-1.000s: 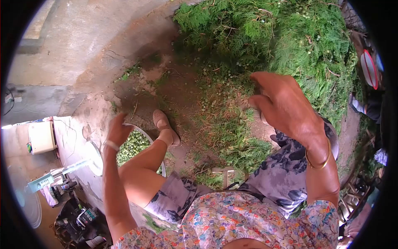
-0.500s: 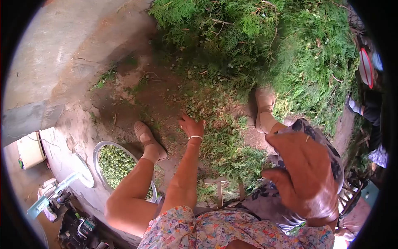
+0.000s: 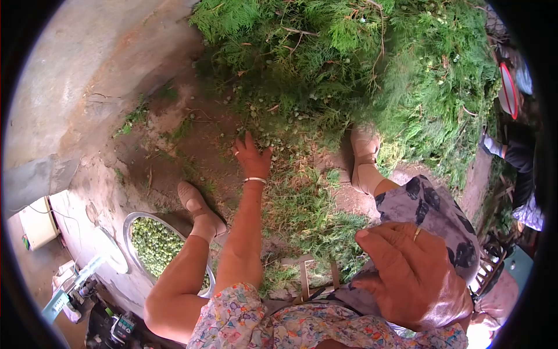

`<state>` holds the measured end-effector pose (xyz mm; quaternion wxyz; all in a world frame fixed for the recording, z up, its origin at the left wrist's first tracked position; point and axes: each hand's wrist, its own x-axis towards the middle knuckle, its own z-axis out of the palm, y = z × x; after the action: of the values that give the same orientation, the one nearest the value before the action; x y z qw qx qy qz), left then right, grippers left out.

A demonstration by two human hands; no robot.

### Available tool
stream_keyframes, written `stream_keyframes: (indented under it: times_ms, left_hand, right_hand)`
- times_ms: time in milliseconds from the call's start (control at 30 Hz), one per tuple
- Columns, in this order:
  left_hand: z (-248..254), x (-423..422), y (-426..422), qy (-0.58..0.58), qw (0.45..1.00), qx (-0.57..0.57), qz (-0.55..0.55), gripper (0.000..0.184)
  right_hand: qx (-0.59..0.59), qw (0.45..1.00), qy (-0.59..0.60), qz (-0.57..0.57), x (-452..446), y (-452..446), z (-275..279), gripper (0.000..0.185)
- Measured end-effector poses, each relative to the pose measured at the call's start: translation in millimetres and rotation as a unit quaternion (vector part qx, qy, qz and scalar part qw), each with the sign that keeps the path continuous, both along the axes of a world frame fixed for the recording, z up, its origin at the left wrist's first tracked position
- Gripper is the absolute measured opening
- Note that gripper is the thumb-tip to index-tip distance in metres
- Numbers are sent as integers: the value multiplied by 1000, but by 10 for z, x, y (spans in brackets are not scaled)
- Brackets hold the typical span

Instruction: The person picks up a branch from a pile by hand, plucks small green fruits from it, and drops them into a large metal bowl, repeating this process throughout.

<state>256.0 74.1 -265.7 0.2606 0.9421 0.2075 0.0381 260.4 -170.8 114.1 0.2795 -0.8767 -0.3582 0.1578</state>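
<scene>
My left hand [image 3: 251, 157], with a ring and a bracelet, reaches down to the dirt floor. Its fingers are spread, open, beside small green cones [image 3: 282, 144] scattered at the edge of a heap of cut evergreen branches [image 3: 325, 64]. No held thing shows in it. My right hand [image 3: 407, 273], also ringed, is raised over my patterned trouser knee [image 3: 418, 203]. Its fingers are bent, with a gap between thumb and forefinger; the palm is hidden, and nothing shows between them. A metal-rimmed round tray [image 3: 129, 232] full of green cones lies beside my left leg.
A concrete wall [image 3: 87, 75] borders the left side. Behind the tray are a white pedestal fan [image 3: 110, 250] and dark clutter [image 3: 116, 326]. A small wooden frame [image 3: 304, 279] lies between my legs. Another person's leg [image 3: 514, 157] shows at right.
My left hand has moved forward and left along the ground, its fingers spreading. My right hand has turned and lowered slightly, its fingers bending more. The view has shifted slightly.
</scene>
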Motion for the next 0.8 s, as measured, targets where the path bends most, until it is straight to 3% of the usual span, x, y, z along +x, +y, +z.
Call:
stream_keyframes:
  times_ms: [267,367,433,533,567,633,800]
  left_hand:
    - [-41,-30,-219,6,998,16,-62,62]
    - [142,82,-230,-50,988,99,-105,59]
    - [310,243,-221,74,986,139,-62,59]
    - [144,278,-182,120,967,223,-5,60]
    - [81,266,-149,119,967,224,-8,60]
    - [71,229,-102,12,994,87,-59,64]
    - [87,315,-296,44,988,60,-132,62]
  right_hand:
    - [-5,1000,4,14,19,0,-14,55]
    - [-4,1000,28,4,37,54,33,55]
    - [-2,1000,28,8,21,49,6,55]
    - [8,999,30,13,28,31,-4,55]
    - [15,999,36,15,31,26,-8,55]
    - [7,999,36,16,29,26,-1,55]
    - [-8,999,40,33,14,41,15,57]
